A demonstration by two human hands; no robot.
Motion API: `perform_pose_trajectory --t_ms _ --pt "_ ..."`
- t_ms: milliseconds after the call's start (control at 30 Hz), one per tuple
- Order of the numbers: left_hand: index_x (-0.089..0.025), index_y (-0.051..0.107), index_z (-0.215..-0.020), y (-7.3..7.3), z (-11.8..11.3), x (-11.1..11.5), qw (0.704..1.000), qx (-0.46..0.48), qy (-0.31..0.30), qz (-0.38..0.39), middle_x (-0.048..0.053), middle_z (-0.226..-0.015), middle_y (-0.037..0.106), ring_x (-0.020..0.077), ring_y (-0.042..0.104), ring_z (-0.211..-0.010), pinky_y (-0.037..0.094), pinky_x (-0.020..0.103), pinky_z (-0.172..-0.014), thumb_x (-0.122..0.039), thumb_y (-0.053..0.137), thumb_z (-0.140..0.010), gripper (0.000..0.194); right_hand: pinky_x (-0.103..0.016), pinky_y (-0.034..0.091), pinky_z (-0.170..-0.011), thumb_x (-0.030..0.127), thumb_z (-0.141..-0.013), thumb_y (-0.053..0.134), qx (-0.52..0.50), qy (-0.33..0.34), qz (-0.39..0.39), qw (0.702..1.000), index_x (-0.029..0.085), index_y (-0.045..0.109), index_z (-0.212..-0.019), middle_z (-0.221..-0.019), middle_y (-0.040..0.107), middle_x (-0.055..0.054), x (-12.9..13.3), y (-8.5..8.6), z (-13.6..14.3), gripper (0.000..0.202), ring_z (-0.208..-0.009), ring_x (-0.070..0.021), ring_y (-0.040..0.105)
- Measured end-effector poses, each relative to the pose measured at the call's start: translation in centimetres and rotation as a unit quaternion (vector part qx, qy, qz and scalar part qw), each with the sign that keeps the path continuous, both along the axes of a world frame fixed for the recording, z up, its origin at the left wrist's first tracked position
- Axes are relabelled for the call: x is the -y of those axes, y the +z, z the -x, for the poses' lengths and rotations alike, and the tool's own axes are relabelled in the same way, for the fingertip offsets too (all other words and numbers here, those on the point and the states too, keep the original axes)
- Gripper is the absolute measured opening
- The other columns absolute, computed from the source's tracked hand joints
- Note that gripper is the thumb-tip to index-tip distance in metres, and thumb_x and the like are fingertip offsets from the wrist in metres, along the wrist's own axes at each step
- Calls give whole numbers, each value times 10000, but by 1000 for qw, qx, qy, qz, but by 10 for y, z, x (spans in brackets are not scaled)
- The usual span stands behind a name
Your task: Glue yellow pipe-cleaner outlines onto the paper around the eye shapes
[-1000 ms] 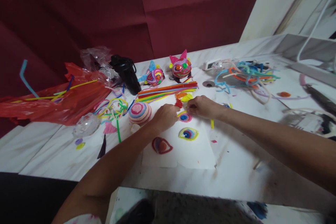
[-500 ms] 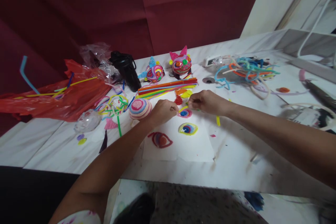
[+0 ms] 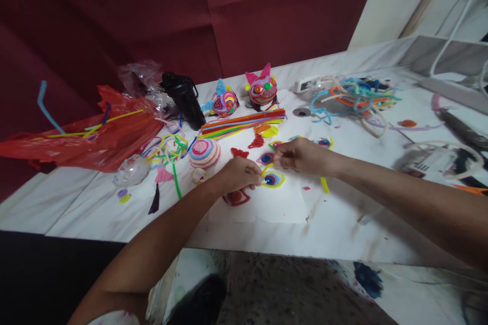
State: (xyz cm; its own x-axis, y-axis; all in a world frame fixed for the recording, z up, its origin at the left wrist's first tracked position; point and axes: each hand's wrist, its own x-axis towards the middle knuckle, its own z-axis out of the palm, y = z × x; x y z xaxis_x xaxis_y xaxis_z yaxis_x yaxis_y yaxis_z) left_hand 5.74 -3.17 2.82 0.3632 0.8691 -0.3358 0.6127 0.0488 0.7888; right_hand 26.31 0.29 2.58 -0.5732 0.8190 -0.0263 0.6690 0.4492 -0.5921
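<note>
"How's the left arm?"
"Bare, bent, reaching forward; the left grip is curled in a pinch, back upward."
"And the right arm?"
"Straighter, slanting in from the side; the right grip is pinched too, facing the left, close by but apart."

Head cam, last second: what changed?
The left hand and right hand moved toward the person, bringing the yellow strip between them to the yellow-rimmed eye. The left hand now partly covers the red-rimmed eye; a red piece shows beyond it. Striped ball and pink-eared figure stayed put.
</note>
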Motion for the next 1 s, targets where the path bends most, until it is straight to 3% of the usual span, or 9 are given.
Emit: perform_pose_trajectory --t_ms 133,333,500,600,733,867,1000 --pt "-120 644 -686 -4 3 2 999 29 31 11 -25 -537 623 52 518 -429 380 129 -401 -92 613 -733 63 -241 417 -569 144 -782 527 29 16 -16 999 220 698 -792 -630 673 27 5 0 -2 188 -552 -128 588" --pt "-128 653 -686 -4 6 7 999 34 33 2 -23 -561 642 51 527 -439 398 134 -422 -97 619 -733 66 -302 424 -748 114 -762 568 75 33 -86 993 237 731 -780 -905 720 -60 13 9 -9 205 -884 -218 633" --pt "-126 640 -672 0 0 13 998 42 39 3 -18 -571 644 48 524 -444 387 130 -418 -92 619 -723 65 -309 386 -633 124 -745 584 103 -24 -85 991 223 652 -612 -681 674 -55 23 20 -11 180 -702 -207 617" --pt "-132 631 -675 1 -4 17 998 47 50 4 -22 -575 646 47 494 -411 339 137 -378 -108 625 -721 53 -293 399 -588 138 -757 573 58 -79 -51 994 221 608 -602 -593 655 -29 28 23 -10 179 -601 -177 611" --pt "-134 631 -700 0 -6 20 997 62 49 20 -37 -531 620 35 432 -346 283 142 -340 -140 636 -746 46 -269 459 -485 221 -823 550 -41 -143 69 986 229 568 -665 -499 644 24 34 15 -11 159 -432 -144 592" --pt "-132 610 -714 -2 -6 21 996 77 44 32 -51 -493 590 25 412 -314 288 135 -336 -148 629 -780 71 -273 533 -468 304 -816 643 -133 -193 185 954 227 537 -696 -546 685 -3 38 0 -8 178 -499 -177 666" --pt "-125 615 -747 -4 -4 19 998 43 42 12 -46 -497 590 36 432 -327 315 138 -338 -157 622 -788 53 -240 544 -446 192 -810 652 -177 -221 241 928 212 529 -725 -526 671 -12 41 -8 -2 151 -524 -173 684"
